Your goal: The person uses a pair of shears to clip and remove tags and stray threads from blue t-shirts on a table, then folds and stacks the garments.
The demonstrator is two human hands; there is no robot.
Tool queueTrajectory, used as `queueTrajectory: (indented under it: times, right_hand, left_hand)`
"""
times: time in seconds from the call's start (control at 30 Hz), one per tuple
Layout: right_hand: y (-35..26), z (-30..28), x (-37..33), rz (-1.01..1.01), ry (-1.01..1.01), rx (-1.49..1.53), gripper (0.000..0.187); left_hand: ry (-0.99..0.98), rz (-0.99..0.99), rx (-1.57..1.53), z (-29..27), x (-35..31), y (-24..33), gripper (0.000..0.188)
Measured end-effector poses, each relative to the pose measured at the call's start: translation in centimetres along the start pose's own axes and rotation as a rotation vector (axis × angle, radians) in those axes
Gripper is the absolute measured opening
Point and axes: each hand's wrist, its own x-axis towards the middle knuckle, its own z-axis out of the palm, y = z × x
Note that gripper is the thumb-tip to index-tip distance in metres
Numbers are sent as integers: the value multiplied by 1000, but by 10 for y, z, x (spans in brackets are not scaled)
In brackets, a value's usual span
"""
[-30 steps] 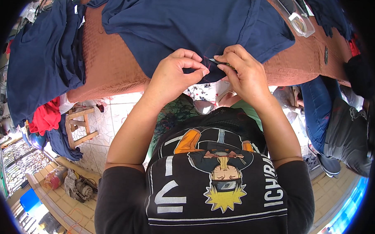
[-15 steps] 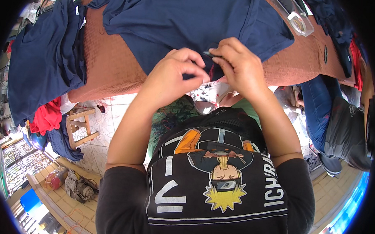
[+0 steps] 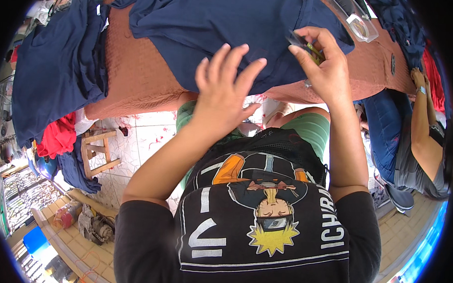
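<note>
A dark navy garment (image 3: 210, 26) lies spread on a table with a brown quilted cover (image 3: 129, 68). My left hand (image 3: 221, 89) is open, fingers apart, just above the garment's near edge, and holds nothing. To its right, over the garment's right part, my right hand (image 3: 331, 68) is closed on small thread snips (image 3: 314, 53). Their yellow-green handle shows inside my palm. The dark blades point to the upper left past my thumb and look blurred. My fingers hide part of the handle.
More navy garments (image 3: 59, 61) hang over the table's left end, with red cloth (image 3: 59, 135) and a wooden stool (image 3: 101, 152) below. A clear plastic box (image 3: 362, 29) and a small dark object (image 3: 393, 63) lie at the right. Beyond, a co-worker's arm (image 3: 422, 123) reaches to fabric.
Both hands have let go of the garment's near edge and drawn apart. The left has opened; the right has moved up and right with the snips. A co-worker's arms have appeared at right.
</note>
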Motion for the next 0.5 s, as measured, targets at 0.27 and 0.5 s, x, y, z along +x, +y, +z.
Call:
queueTrajectory:
  times: [0.27,0.5]
  right_hand:
    - [13,6,4,-131,-285,-77,56]
    - [35,-2,31,47,-290,426,13]
  left_hand:
    - [307,-16,-221,6,-1,-19,45]
    - [395,-476,-1121,-37,13,-54,31]
